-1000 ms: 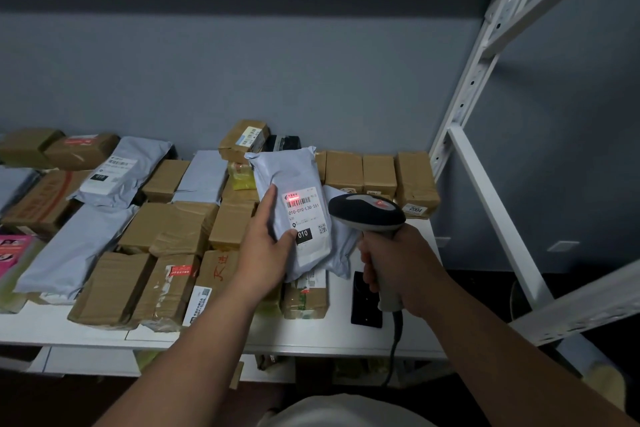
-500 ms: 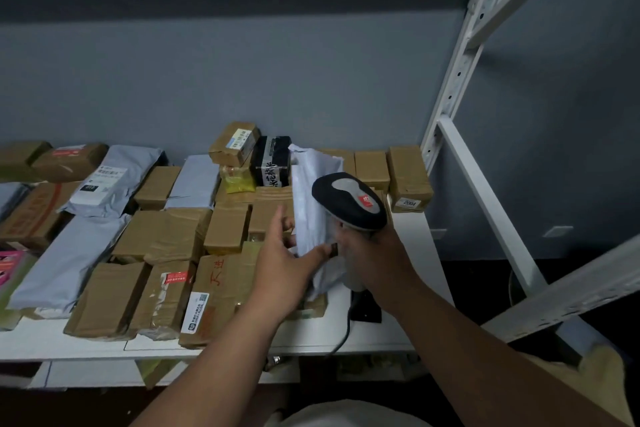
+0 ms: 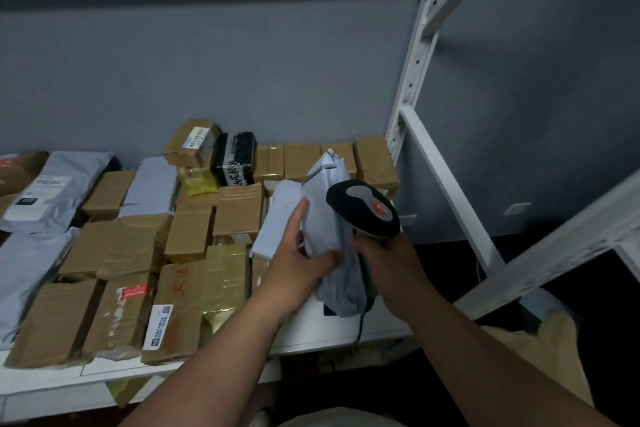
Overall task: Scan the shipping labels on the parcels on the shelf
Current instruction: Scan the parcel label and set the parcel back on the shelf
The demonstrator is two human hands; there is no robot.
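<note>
left hand [image 3: 294, 265]: grips soft grey plastic mailer bag [image 3: 329, 218], thumb across its front | right hand [image 3: 388, 262]: wrapped round handle of black-and-grey handheld barcode scanner [image 3: 363, 210] | mailer bag: held upright above white metal shelf [image 3: 346, 326], touching scanner head, label not visible | brown taped cardboard parcels [image 3: 114, 246]: lying on shelf, left

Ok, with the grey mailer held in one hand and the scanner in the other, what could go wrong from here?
1. The left hand grips the grey mailer by its lower part only, tilted, with no label showing to the camera; it may slip, or be set down the wrong way up.
2. The right hand holds the scanner pressed close against the mailer, so the bag could be knocked loose.
3. The scanner's cord hangs over the shelf edge and might snag.
</note>
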